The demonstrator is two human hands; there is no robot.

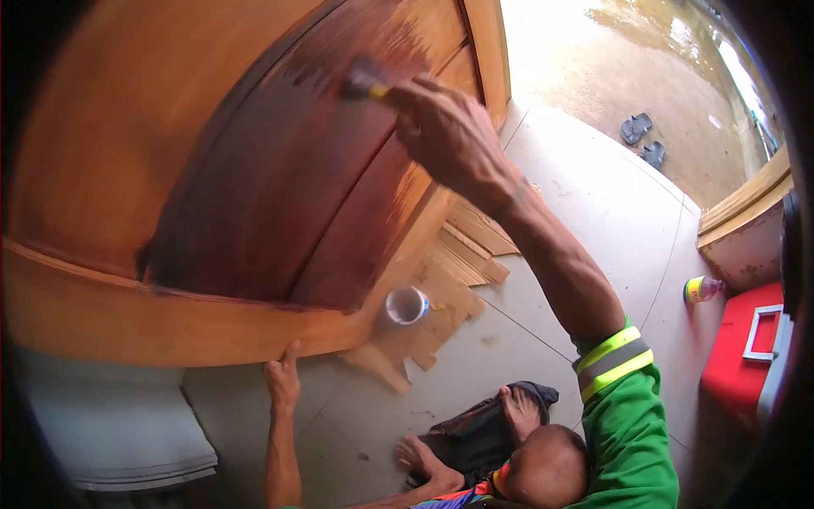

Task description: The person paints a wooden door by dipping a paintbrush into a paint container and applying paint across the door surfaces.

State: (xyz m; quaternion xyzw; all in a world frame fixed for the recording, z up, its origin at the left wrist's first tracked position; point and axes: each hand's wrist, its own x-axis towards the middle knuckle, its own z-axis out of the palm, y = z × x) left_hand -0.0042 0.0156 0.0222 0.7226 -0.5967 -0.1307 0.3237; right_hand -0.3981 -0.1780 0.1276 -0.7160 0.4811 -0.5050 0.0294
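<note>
Head view: left hand (284, 382) at the near edge of the wooden panel (102, 153), whether pinching it I cannot tell; farther off, over the panel's dark coating (254, 204), the blurred brush (365, 78) points bristles left, long axis roughly left-right, handle pinched by the right hand (454, 140); light, overlapping strokes should limit streaks

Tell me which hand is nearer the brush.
Right. The right hand grips the brush by its handle, over the dark-stained panel. The left hand is well away from it, at the lighter wood edge.
</note>
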